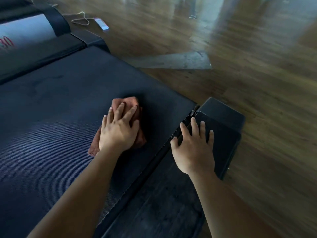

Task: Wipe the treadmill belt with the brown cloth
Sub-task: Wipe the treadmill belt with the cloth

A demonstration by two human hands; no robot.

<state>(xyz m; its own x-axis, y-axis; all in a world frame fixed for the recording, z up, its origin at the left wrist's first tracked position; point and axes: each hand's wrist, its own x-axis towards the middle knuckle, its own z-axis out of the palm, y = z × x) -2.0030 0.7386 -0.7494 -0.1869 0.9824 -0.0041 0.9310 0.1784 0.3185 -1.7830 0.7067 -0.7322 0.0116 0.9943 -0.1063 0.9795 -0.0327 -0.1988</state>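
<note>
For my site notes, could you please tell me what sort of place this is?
Likely a home workout room or a small gym: a treadmill belt sits low on a wooden floor, and a cord lies loose beside it.

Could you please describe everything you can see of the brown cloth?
The brown cloth is a reddish-brown, soft-looking fabric, crumpled into a bunch. It lies on the textured treadmill belt, near its right edge. The left hand presses flat on it, fingers spread, covering its middle; corners stick out beyond the hand.
</note>
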